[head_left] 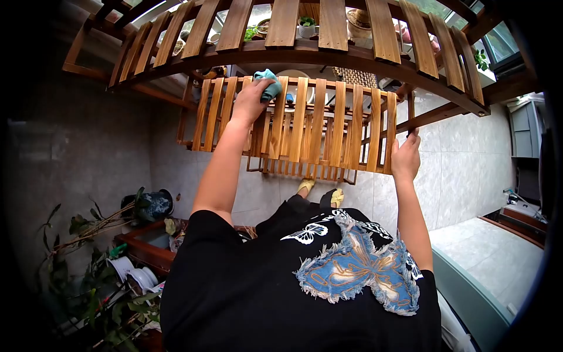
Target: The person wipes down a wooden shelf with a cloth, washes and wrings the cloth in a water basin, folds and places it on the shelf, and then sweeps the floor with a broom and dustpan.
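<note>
A wooden slatted rack [338,126] stands in front of me, its tiers going down toward the floor. My left hand [251,101] is closed on a bunched teal cloth [267,84], which rests against the far part of the slatted shelf, left of its middle. At the shelf's right end my right hand [406,157] is closed around part of the rack's wooden frame [410,110]; its fingertips are partly hidden. A higher slatted tier [281,53] arches across the top of the view, beyond both hands.
Potted plants [306,26] show behind the upper slats. At lower left are a dark plant pot [153,205], leafy stems and white bowl-like containers [141,277]. A pale green panel [472,287] stands at lower right. My yellow slippers [336,198] are on the tiled floor below the rack.
</note>
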`<state>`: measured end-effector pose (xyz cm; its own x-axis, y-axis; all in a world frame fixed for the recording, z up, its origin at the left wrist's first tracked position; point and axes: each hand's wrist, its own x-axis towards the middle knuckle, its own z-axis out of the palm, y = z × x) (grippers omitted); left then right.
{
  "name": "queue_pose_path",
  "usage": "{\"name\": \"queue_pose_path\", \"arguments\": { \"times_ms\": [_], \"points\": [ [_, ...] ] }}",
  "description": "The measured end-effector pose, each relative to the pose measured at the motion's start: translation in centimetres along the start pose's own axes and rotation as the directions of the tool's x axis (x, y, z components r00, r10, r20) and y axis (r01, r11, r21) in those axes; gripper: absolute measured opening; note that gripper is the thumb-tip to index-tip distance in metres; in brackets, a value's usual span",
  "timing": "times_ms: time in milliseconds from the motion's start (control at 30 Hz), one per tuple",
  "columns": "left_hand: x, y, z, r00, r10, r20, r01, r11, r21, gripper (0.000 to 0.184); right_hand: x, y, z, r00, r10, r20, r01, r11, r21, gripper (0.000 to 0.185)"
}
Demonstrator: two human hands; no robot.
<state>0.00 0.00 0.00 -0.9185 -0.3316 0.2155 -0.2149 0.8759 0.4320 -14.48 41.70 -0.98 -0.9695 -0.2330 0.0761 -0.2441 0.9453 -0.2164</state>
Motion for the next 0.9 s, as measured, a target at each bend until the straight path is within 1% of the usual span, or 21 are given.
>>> {"name": "queue_pose_path", "arguments": {
  "times_ms": [67, 100, 133, 200, 233, 267, 300, 367, 400, 433, 467, 500, 533, 567, 633, 700, 733, 800, 833, 867, 900],
  "points": [
    [-2.7, 0.6, -2.1, 0.998, 0.046, 0.051, -0.047, 0.999, 0.007, 0.054, -0.2, -1.0, -0.2, 1.0, -0.003, 0.005, 0.002, 1.0, 0.025, 0.076],
    [-3.5, 2.0, -2.9, 0.996, 0.068, 0.066, -0.069, 0.998, 0.011, 0.054, 0.6, -0.8, -0.4, 1.0, 0.002, -0.014, -0.001, 0.999, 0.036, 0.076],
    [-5.8, 3.1, -2.8, 0.993, 0.077, 0.095, -0.078, 0.997, 0.012, 0.054, 0.4, -0.1, -1.2, 1.0, 0.016, 0.01, -0.016, 1.0, 0.004, 0.075],
    [-9.2, 4.3, -4.9, 0.985, 0.095, 0.141, -0.102, 0.994, 0.046, 0.053, -0.2, -0.8, -1.1, 0.999, 0.04, 0.036, -0.04, 0.999, 0.006, 0.074],
    [-10.0, 5.3, -6.1, 0.954, 0.008, 0.298, -0.019, 0.999, 0.034, 0.054, 0.0, -1.0, -1.1, 0.998, 0.048, 0.031, -0.049, 0.999, 0.008, 0.074],
    [-10.3, 5.8, -7.3, 0.89, -0.075, 0.45, 0.063, 0.997, 0.042, 0.055, 0.1, -1.2, -0.9, 0.999, 0.042, 0.019, -0.042, 0.999, 0.026, 0.074],
    [-10.2, 5.6, -8.5, 0.865, -0.083, 0.494, 0.085, 0.996, 0.019, 0.05, 0.1, -1.5, -0.8, 0.999, 0.036, 0.009, -0.036, 0.998, 0.043, 0.073],
    [-8.8, 5.6, -9.2, 0.921, -0.077, 0.382, 0.141, 0.98, -0.143, 0.043, 0.0, -1.6, -1.3, 0.999, 0.048, 0.02, -0.048, 0.998, 0.035, 0.073],
    [-7.5, 5.7, -9.0, 0.962, -0.044, 0.27, 0.103, 0.972, -0.21, 0.04, -0.2, -1.6, -1.5, 0.999, 0.044, 0.016, -0.044, 0.999, 0.031, 0.073],
    [-5.8, 5.7, -8.1, 0.995, -0.022, 0.101, 0.046, 0.97, -0.24, 0.04, -0.3, -1.7, -1.6, 0.999, 0.039, 0.013, -0.04, 0.999, 0.028, 0.072],
    [-3.6, 6.0, -7.2, 1.0, -0.025, 0.008, 0.026, 0.961, -0.277, 0.038, -0.3, -1.8, -1.8, 0.998, 0.049, 0.025, -0.049, 0.999, 0.016, 0.072],
    [-1.5, 5.7, -5.4, 0.993, 0.014, -0.119, -0.042, 0.972, -0.231, 0.039, -0.2, -1.6, -1.6, 0.998, 0.054, 0.027, -0.055, 0.998, 0.016, 0.072],
    [0.2, 5.5, -3.6, 0.977, 0.035, -0.212, -0.068, 0.986, -0.151, 0.04, -0.2, -1.3, -1.4, 0.999, 0.043, 0.014, -0.043, 0.999, 0.015, 0.072],
    [1.5, 4.8, -1.2, 0.967, 0.024, -0.253, -0.065, 0.986, -0.155, 0.044, -0.2, -1.2, -1.2, 0.999, 0.033, -0.001, -0.033, 0.999, 0.013, 0.072],
    [2.1, 4.2, 2.2, 0.994, 0.04, -0.102, -0.053, 0.99, -0.131, 0.047, -0.1, -1.2, -1.4, 0.999, 0.048, 0.009, -0.048, 0.999, 0.009, 0.072],
    [0.5, 4.7, 3.3, 0.99, 0.112, -0.083, -0.103, 0.989, 0.102, 0.049, -0.3, -1.1, -1.2, 0.998, 0.059, 0.02, -0.059, 0.998, -0.006, 0.075],
    [-0.2, 4.9, 2.6, 0.99, 0.137, -0.035, -0.132, 0.985, 0.112, 0.048, -0.2, -1.1, -1.1, 0.997, 0.073, 0.021, -0.072, 0.997, -0.006, 0.075],
    [-2.4, 6.0, 0.7, 0.986, 0.154, 0.056, -0.157, 0.987, 0.038, 0.046, 0.2, -1.3, -1.2, 0.996, 0.083, 0.037, -0.083, 0.996, 0.015, 0.078],
    [-4.0, 6.4, -0.2, 0.983, 0.137, 0.122, -0.143, 0.989, 0.046, 0.046, 0.2, -1.1, -1.1, 0.995, 0.093, 0.039, -0.094, 0.995, 0.014, 0.078],
    [-5.1, 7.2, -1.7, 0.969, 0.127, 0.213, -0.132, 0.991, 0.011, 0.043, 0.1, -0.9, -0.9, 0.996, 0.082, 0.023, -0.083, 0.996, 0.017, 0.079],
    [-5.3, 7.7, -3.2, 0.966, 0.137, 0.22, -0.142, 0.99, 0.01, 0.043, 0.1, -0.8, -0.7, 0.997, 0.072, 0.003, -0.072, 0.997, 0.018, 0.081]
  ]
}}
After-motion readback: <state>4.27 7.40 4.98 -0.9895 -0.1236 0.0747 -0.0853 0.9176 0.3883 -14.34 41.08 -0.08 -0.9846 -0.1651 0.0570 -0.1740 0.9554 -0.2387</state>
